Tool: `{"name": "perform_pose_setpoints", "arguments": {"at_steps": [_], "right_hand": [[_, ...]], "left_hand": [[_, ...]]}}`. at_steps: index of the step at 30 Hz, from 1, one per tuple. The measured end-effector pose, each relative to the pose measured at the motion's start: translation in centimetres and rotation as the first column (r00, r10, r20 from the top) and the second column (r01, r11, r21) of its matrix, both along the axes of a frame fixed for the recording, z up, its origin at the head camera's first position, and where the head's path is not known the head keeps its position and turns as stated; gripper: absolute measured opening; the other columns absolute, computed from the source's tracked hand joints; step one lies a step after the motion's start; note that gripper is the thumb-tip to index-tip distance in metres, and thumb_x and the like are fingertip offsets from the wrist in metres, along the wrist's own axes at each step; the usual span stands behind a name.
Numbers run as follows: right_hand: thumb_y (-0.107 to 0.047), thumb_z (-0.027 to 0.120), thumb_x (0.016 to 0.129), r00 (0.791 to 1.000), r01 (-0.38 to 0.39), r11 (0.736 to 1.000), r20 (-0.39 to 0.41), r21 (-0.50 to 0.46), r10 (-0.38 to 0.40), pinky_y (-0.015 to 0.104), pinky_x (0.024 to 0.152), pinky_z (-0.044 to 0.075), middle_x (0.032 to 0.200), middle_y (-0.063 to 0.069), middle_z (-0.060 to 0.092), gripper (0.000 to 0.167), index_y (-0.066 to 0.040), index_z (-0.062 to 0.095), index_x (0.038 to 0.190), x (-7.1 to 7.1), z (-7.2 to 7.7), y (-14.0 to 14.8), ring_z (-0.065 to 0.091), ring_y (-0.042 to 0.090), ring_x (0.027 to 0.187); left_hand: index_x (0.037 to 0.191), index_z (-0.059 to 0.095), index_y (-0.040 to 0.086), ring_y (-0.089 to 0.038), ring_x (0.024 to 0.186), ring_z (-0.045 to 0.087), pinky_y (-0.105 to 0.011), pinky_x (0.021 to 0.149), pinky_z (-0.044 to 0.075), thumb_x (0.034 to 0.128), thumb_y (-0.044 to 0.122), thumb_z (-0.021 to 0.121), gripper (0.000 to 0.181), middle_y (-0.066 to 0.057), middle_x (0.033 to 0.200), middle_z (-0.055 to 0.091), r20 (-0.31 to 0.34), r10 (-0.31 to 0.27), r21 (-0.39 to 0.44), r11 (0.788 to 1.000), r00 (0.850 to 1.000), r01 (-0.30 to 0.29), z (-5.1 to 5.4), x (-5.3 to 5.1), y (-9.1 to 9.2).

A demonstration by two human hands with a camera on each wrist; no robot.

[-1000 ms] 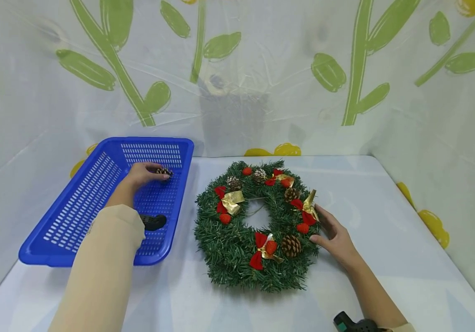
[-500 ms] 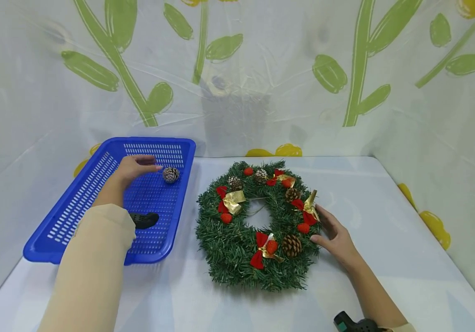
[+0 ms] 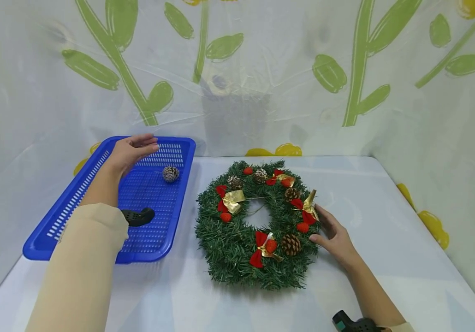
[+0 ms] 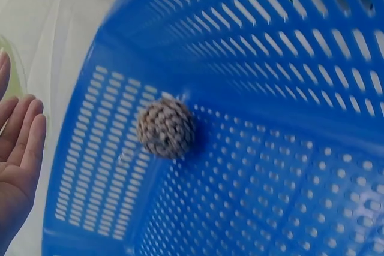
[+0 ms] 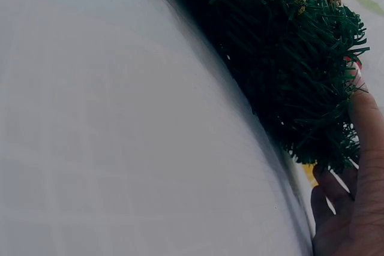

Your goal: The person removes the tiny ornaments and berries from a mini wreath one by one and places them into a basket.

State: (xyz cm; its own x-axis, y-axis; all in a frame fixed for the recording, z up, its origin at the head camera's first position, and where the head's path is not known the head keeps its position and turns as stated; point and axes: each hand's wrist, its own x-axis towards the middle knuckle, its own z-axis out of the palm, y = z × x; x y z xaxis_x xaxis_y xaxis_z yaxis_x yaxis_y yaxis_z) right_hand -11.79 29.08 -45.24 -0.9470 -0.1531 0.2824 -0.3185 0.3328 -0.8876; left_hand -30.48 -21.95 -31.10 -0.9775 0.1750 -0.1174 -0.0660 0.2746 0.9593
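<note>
basket: the blue basket (image 3: 184, 193) is standing on the table (image 3: 370, 198) to the left of the wreath (image 3: 222, 253); part of its near left side is being hidden by the left sleeve (image 3: 81, 260).
cone: the loose cone (image 3: 170, 174) is lying inside the basket, near the far right corner, and is being touched by neither hand.
wreath: it is lying flat on the table, and its right edge is being steadied.
left hand: the left hand (image 3: 131, 151) is being held over the far end of the basket, its fingers being stretched out and its thumb parted from them; nothing is being gripped.
right hand: the right hand (image 3: 336, 237) is being set at the wreath's right edge, the greenery being lightly held between thumb and fingers; how firmly cannot be told.
both hands: they are being held well apart.
done: four bows (image 3: 233, 201), five berries (image 3: 271, 246) and four fixed cones (image 3: 291, 245) are being seen on the wreath, so most of its trimming is being judged in place.
left over: only the loose cone is being shown off the wreath; whether any more work is being left for it cannot be told.
</note>
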Motion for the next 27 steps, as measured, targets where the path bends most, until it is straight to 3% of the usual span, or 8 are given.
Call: {"name": "perform_pose_setpoints", "arguments": {"at_steps": [5, 9, 13, 17, 22, 27], "right_hand": [[0.007, 0.066, 0.083, 1.0, 0.006, 1.0, -0.001, -0.005, -0.006, 0.005, 0.101, 0.028, 0.15, 0.011, 0.034, 0.077, -0.007, 0.029, 0.149, 0.0, -0.1, -0.1, 0.037, -0.011, 0.125], [0.007, 0.065, 0.083, 1.0, 0.004, 1.0, -0.003, -0.003, -0.004, 0.005, 0.101, 0.028, 0.149, 0.002, 0.035, 0.077, -0.007, 0.029, 0.149, 0.0, -0.1, -0.1, 0.036, -0.011, 0.126], [0.007, 0.065, 0.083, 1.0, 0.001, 1.0, 0.0, -0.005, -0.001, 0.004, 0.1, 0.028, 0.151, 0.016, 0.032, 0.076, -0.006, 0.028, 0.149, -0.1, 0.0, -0.1, 0.036, -0.012, 0.126], [0.007, 0.065, 0.083, 1.0, -0.006, 1.0, 0.002, -0.007, 0.006, 0.004, 0.1, 0.027, 0.149, 0.028, 0.026, 0.077, -0.005, 0.028, 0.148, -0.2, 0.2, -0.1, 0.035, -0.013, 0.126], [0.007, 0.066, 0.082, 1.0, 0.002, 1.0, 0.008, -0.004, -0.002, 0.004, 0.1, 0.028, 0.149, 0.03, 0.026, 0.076, -0.004, 0.028, 0.148, -0.4, 0.3, -0.2, 0.035, -0.013, 0.125], [0.005, 0.067, 0.083, 1.0, 0.017, 1.0, 0.018, 0.014, -0.018, 0.004, 0.1, 0.028, 0.148, 0.029, 0.029, 0.076, -0.006, 0.029, 0.148, -0.5, 0.3, -0.2, 0.035, -0.013, 0.124]], "left_hand": [[0.148, 0.028, 0.005, -0.005, 0.118, 0.05, -0.032, 0.112, 0.029, 0.088, 0.021, 0.068, 0.074, -0.014, 0.15, 0.034, 0.005, -0.047, 0.084, 0.995, 0.999, 0.046, 0.9, -0.2, 0.9], [0.148, 0.03, 0.005, -0.011, 0.124, 0.047, -0.034, 0.113, 0.027, 0.0889, 0.021, 0.067, 0.072, -0.015, 0.15, 0.034, -0.006, -0.09, 0.064, 0.994, 0.996, 0.09, 1.6, -0.1, 1.7], [0.148, 0.03, 0.004, -0.014, 0.128, 0.044, -0.034, 0.113, 0.027, 0.0892, 0.019, 0.066, 0.07, -0.015, 0.15, 0.035, -0.009, -0.126, 0.098, 0.987, 0.992, 0.126, 2.3, 0.0, 2.6], [0.145, 0.035, 0.004, -0.019, 0.13, 0.044, -0.034, 0.113, 0.027, 0.0889, 0.014, 0.066, 0.065, -0.01, 0.142, 0.046, -0.032, -0.133, 0.152, 0.979, 0.991, 0.136, 2.9, 0.5, 3.6], [0.141, 0.043, 0.005, -0.021, 0.128, 0.047, -0.037, 0.113, 0.028, 0.0893, 0.013, 0.066, 0.057, 0.001, 0.127, 0.059, -0.095, -0.177, 0.129, 0.974, 0.98, 0.188, 3.6, 1.1, 5.1], [0.139, 0.046, 0.005, -0.02, 0.126, 0.05, -0.038, 0.111, 0.032, 0.0888, 0.011, 0.066, 0.054, -0.003, 0.13, 0.059, -0.149, -0.224, 0.163, 0.955, 0.963, 0.247, 4.4, 1.9, 6.7]]}}
